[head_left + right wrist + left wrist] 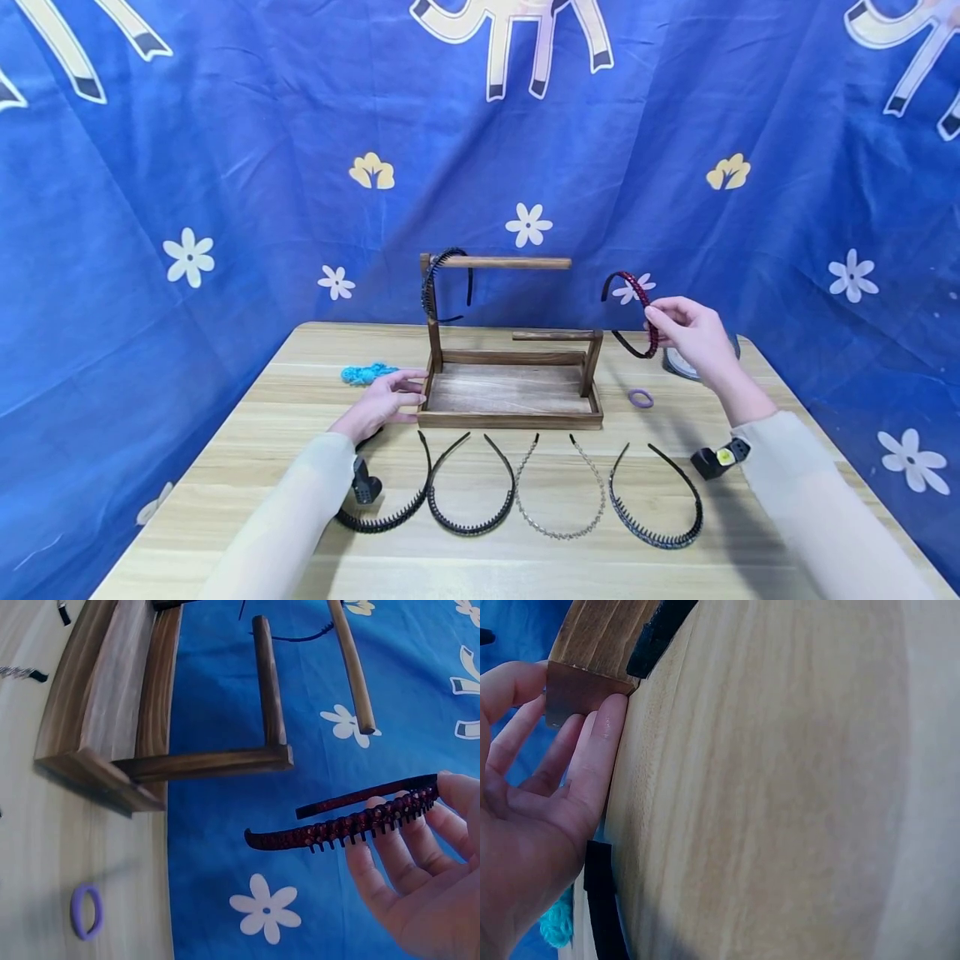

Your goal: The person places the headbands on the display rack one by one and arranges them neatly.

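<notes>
My right hand (688, 333) pinches a dark red toothed headband (349, 825) between thumb and fingers, in the air to the right of a wooden stand (510, 421). The stand has a shallow tray base, a long upper bar (517, 263) and a shorter lower bar (551, 337) on the right. A black toothed headband (429, 292) hangs at the left end of the upper bar. My left hand (384, 406) rests against the tray's left end; in the left wrist view its fingertips (609, 720) touch the wood near the corner, the fingers relaxed.
Along the front lie several headbands: a black one (382, 523) partly under my left wrist, another black one (468, 528), a silvery one (558, 533) and a bluish-black one (663, 540). A turquoise bundle (366, 373) lies left, a purple hair tie (641, 398) right. A blue curtain (300, 208) hangs behind.
</notes>
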Demonstrator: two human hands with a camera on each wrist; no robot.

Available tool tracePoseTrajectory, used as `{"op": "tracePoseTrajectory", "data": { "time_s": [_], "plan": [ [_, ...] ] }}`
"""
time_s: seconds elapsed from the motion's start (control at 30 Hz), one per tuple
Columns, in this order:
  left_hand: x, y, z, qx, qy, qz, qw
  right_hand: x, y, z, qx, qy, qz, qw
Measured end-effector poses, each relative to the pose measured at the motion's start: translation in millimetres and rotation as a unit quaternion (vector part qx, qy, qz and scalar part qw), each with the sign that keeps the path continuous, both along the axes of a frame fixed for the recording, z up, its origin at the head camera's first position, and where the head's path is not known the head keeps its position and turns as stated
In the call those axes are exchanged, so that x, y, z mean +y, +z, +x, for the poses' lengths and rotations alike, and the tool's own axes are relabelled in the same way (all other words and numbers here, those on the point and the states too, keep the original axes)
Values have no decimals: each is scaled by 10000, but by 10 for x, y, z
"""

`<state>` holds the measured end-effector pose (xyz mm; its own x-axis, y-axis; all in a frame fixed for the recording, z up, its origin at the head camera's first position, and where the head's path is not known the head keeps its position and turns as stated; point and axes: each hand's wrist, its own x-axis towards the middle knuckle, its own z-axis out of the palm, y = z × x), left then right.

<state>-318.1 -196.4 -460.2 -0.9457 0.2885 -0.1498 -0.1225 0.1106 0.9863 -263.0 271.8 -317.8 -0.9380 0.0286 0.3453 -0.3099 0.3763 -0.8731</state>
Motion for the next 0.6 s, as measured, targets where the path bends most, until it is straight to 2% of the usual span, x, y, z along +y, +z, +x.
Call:
{"op": "tracePoseTrajectory", "data": {
  "time_s": [0.3, 0.5, 0.6],
  "plan": [
    [4, 29, 45, -29, -4, -29, 10000, -203, 100, -235, -374, 165, -1061, 9935],
    [5, 33, 55, -74, 13, -16, 10000, -357, 162, -360, -585, -44, -1110, 9921],
    [14, 36, 57, -54, 31, -11, 10000, -427, 197, -406, -615, -19, -1126, 9917]
  ]
}}
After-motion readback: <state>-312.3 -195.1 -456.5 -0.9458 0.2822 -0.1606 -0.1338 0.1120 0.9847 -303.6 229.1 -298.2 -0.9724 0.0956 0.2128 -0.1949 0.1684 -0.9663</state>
